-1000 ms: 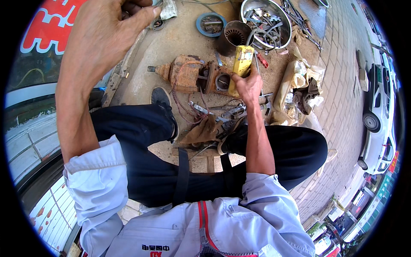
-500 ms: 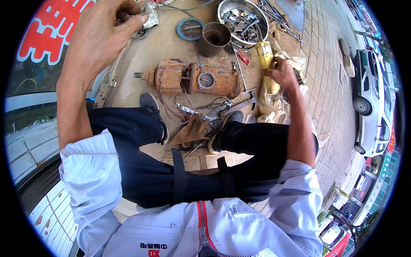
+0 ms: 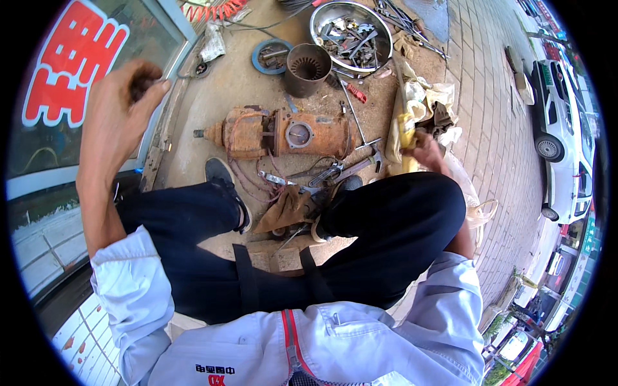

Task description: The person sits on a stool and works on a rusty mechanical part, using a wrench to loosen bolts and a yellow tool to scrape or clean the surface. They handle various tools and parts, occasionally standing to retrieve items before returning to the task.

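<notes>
My right hand (image 3: pixel 427 154) is closed round a long yellow object (image 3: pixel 406 130) with a box-like shape, whose kind I cannot make out. It is over a pale plastic sack (image 3: pixel 418 90), beside my raised right knee. At the left my left hand (image 3: pixel 119 106) hangs in the air in front of the glass door, loosely curled, the thumb apart from the fingers and nothing visible in them. Between my feet and the parts beyond lies a rusty motor-like pump body (image 3: pixel 299 134), its shaft pointing left, touched by neither hand.
Beyond the motor stand a dark slotted cylinder (image 3: pixel 308 77), a blue ring (image 3: pixel 257 58) and a metal bowl (image 3: pixel 385 35) of loose parts. A hammer (image 3: pixel 360 166), an adjustable wrench (image 3: pixel 275 179) and a brown cloth (image 3: pixel 281 212) lie near my shoes. A white car (image 3: pixel 560 148) is parked right.
The right hand and yellow object have moved down, nearer my knee, and the object has turned. My left hand has drawn back lower and left. My right knee has risen.
</notes>
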### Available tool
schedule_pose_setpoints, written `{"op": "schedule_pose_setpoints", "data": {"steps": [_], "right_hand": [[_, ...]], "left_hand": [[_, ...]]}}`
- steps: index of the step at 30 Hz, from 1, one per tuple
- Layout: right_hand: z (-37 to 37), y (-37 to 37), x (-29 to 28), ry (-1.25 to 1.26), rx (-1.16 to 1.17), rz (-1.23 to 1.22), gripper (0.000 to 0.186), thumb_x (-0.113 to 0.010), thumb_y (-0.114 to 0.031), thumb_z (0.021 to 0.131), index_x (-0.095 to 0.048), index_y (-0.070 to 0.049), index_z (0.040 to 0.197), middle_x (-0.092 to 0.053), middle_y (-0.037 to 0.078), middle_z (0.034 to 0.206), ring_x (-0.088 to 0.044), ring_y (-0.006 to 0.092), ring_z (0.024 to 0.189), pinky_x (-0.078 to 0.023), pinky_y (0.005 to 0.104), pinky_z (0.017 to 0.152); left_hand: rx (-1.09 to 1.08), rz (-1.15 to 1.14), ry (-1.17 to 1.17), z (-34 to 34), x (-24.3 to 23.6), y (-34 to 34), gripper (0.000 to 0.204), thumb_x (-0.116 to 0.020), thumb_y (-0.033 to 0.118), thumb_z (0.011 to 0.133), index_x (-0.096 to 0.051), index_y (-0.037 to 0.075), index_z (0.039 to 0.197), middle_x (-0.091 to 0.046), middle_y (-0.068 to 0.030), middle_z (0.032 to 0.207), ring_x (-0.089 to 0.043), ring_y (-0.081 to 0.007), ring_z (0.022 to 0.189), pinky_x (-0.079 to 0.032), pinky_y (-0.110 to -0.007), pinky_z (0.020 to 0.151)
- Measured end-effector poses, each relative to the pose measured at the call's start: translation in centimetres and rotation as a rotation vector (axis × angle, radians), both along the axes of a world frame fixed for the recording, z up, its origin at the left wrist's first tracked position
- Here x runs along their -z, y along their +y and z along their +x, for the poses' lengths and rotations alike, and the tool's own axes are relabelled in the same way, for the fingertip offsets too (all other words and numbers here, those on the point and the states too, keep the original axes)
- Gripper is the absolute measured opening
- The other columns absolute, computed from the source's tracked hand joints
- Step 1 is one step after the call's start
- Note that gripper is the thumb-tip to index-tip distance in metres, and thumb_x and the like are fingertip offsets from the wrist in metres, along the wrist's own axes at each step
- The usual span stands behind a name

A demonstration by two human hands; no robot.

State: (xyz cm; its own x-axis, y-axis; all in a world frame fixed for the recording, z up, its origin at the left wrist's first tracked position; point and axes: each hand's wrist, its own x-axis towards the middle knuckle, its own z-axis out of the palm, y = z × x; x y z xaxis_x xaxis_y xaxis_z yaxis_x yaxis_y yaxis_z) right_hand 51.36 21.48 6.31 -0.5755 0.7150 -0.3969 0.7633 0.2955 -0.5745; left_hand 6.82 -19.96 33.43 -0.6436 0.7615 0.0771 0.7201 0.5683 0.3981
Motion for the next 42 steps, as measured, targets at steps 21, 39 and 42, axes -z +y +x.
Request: {"op": "schedule_pose_setpoints", "data": {"steps": [21,39,42], "right_hand": [[-3.7,-9.3,10.2,-0.308,0.003,0.391,0.046,-0.075,-0.023,0.076,-0.051,0.000,0.107,-0.066,0.029,0.094,-0.066,0.0466,0.091,-0.054,0.0529,0.077],[-9.6,-4.7,-25.0,0.204,-0.161,0.330,0.045,-0.072,-0.015,0.087,-0.061,0.011,0.122,-0.071,0.025,0.108,-0.071,0.0288,0.101,-0.055,0.0382,0.089],[-12.7,-9.6,-27.0,0.314,-0.236,0.320,0.045,-0.071,-0.014,0.087,-0.060,0.010,0.124,-0.069,0.027,0.114,-0.070,0.0305,0.103,-0.055,0.0388,0.092]], "left_hand": [[-0.117,-0.126,-0.032,0.6,0.6,1.5,0.018,-0.072,0.011,0.089,-0.069,-0.001,0.102,-0.068,-0.0102,0.087,-0.061,-0.0170,0.078,-0.052,-0.032,0.074],[0.075,-0.104,-0.002,1.2,1.2,0.5,0.024,-0.074,0.014,0.082,-0.070,-0.003,0.099,-0.071,-0.0183,0.085,-0.069,-0.0316,0.076,-0.052,-0.040,0.069],[0.077,-0.149,0.002,1.2,2.0,0.0,0.025,-0.074,0.016,0.082,-0.071,-0.001,0.100,-0.072,-0.0193,0.091,-0.070,-0.0345,0.083,-0.053,-0.042,0.074]]}}
